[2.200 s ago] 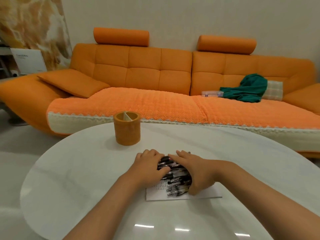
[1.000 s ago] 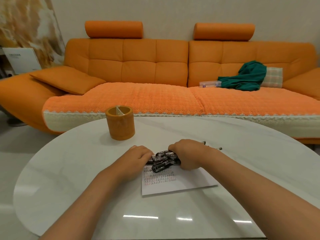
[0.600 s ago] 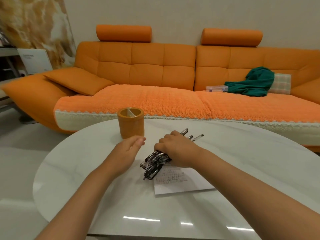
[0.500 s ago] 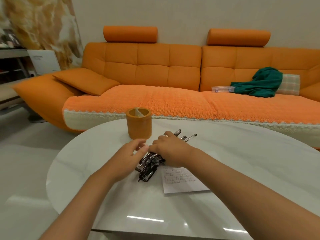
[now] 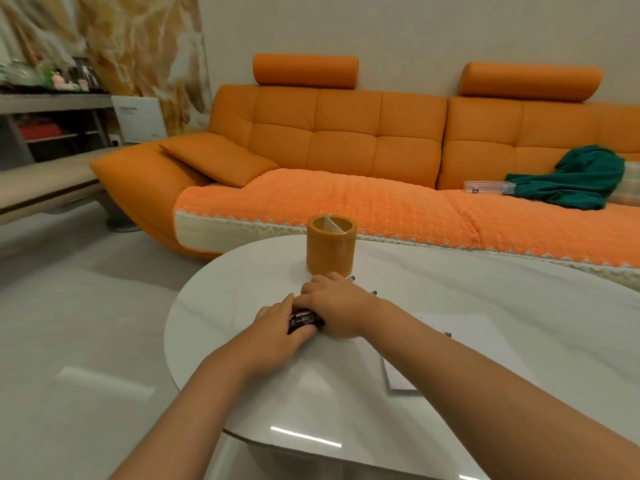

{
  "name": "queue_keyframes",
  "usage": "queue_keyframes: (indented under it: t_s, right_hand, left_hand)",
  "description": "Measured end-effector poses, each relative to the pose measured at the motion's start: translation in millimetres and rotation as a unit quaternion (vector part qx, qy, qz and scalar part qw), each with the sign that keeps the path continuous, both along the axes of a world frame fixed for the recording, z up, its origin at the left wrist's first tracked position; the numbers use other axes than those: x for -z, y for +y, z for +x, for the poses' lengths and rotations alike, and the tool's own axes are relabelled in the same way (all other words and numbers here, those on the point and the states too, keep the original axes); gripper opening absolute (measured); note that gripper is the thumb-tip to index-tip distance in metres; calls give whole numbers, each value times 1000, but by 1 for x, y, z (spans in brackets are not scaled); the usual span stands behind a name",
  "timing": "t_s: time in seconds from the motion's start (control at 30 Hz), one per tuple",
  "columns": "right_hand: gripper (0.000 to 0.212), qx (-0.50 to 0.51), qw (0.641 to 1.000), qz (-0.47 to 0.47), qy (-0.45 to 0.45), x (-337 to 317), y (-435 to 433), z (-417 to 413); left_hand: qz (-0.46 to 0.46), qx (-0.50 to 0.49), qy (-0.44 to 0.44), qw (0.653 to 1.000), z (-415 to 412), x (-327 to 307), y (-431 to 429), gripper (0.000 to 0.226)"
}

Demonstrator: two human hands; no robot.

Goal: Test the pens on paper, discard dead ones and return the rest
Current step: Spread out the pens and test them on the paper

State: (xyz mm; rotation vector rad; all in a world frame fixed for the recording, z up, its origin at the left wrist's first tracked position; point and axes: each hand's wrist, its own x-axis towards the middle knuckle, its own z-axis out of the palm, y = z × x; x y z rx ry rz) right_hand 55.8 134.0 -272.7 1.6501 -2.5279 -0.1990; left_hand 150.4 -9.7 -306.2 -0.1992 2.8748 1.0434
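Gripping 1 thick bundle of dark pens point(image 5: 304, 318) between them, the 2 hands work low on the white bench point(image 5: 221, 306) in the head view, the only one given. The right hand point(image 5: 334, 308) is curled over the top of the bundle. The left hand point(image 5: 275, 329) wraps the bundle's near end, thumb tucked beneath. The pens lie just in front of the orange holder point(image 5: 331, 249), which stands near the bench's far edge. A few tips point(image 5: 352, 278) poke out past the right knuckles, almost at the holder's base. The test paper point(image 5: 478, 337) sits well apart, toward the right side of the bench, partly under the right forearm point(image 5: 450, 362).

The likely trouble is in the lift. So many smooth barrels in 1 grasp may slide, and a loose squeeze would probably let some spill and roll toward the nearby left edge. The holder has a divider point(image 5: 334, 225) inside, so a bundle this fat may jam on it. A hard push could then tip the holder or shove it off the far edge. Whether any dead pen is mixed in cannot be told.
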Motion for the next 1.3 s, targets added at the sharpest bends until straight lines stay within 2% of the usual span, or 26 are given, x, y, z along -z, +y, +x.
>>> queue_keyframes:
  t_s: [0.1, 0.17, 0.2, 0.27, 0.33, 0.43, 0.5, 0.6, 0.7, 0.93, 1.07, 1.2, 1.3]
  right_hand:
    - [48, 18, 999, -46, -13, -1, 10, 0]
    - [65, 49, 995, -77, -33, -3, 20, -1]
    - [76, 71, 993, -81, -45, -4, 26, -2]
    - [92, 113, 988, -79, -72, -4, 38, 0]
    - [100, 154, 980, -77, -97, -3, 49, 4]
    - [107, 211, 965, -60, -145, 1, 60, 9]
    - [107, 230, 952, -49, -196, 5, 62, 11]
    - [101, 230, 935, -60, -262, 9, 60, 13]
    - [87, 227, 922, -90, -301, 11, 53, 16]
    - [72, 277, 935, -32, -217, 19, 42, 11]
    - [73, 260, 943, -14, -209, 28, 40, 14]
    - [75, 240, 943, -74, -218, 15, 53, 12]
    - [67, 227, 942, -144, -201, -4, 77, 7]
  left_hand:
    - [2, 16, -14, 1000, -1, 0, -3, 80]
    - [-16, 22, -29, 999, -3, -1, -2, 80]
    - [-33, 24, -35, 999, -3, -1, 0, 76]
    - [-59, 32, -35, 997, -3, -3, 4, 54]
    - [-64, 34, -39, 997, -1, -8, 8, 37]
    - [-66, 43, -48, 996, 0, -16, 9, 29]
    - [-46, 43, -44, 997, 1, -20, 14, 30]
    - [-18, 40, -17, 999, 1, -19, 23, 63]
    - [-50, 44, 7, 998, -1, -12, 27, 79]
    - [-155, 26, -4, 988, -2, -16, 21, 82]
    - [-142, 40, -3, 989, -4, -12, 20, 94]
    - [-182, 49, -6, 982, -6, -15, 23, 95]
    - [-171, 30, 33, 984, -10, -22, 29, 86]
